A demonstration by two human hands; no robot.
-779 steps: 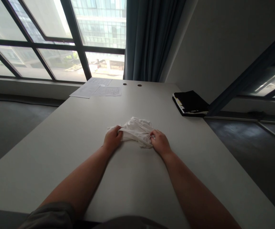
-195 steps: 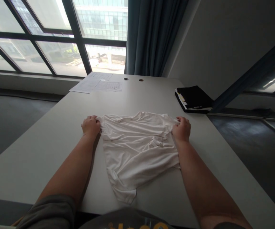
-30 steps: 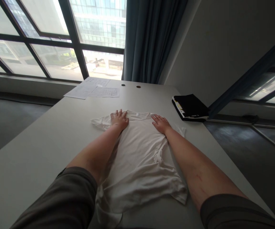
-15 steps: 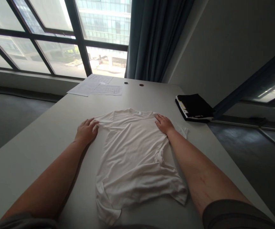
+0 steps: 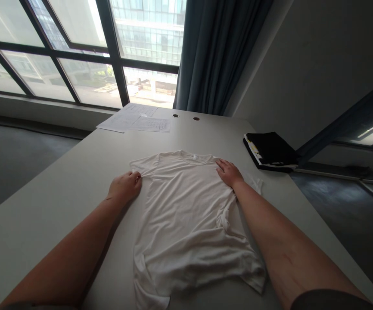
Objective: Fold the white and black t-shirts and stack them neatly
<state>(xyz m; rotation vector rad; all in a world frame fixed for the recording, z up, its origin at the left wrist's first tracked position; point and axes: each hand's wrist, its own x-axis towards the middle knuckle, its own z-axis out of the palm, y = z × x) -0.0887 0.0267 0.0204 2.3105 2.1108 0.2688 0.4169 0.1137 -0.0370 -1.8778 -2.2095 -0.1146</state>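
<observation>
A white T-shirt (image 5: 186, 206) lies spread on the table, its collar away from me and its hem near me. Wrinkles run across its body, and the lower right side is bunched and folded. My left hand (image 5: 125, 186) is closed at the edge of the left sleeve, fingertips pinching the cloth there. Resting flat on the right shoulder, my right hand (image 5: 230, 173) has its fingers stretched out. The right sleeve shows partly beyond my right wrist; my forearm covers some of the shirt's right side.
The white table (image 5: 102, 172) reaches toward the window. Paper sheets (image 5: 135, 119) lie at its far left, near two round holes in the tabletop. A black folder (image 5: 272, 148) with papers lies at the right edge. A dark blue curtain (image 5: 219, 56) hangs behind.
My left hand has moved slightly down along the sleeve edge and its fingers have closed on the cloth. My right hand stays on the shoulder. The view has shifted a little.
</observation>
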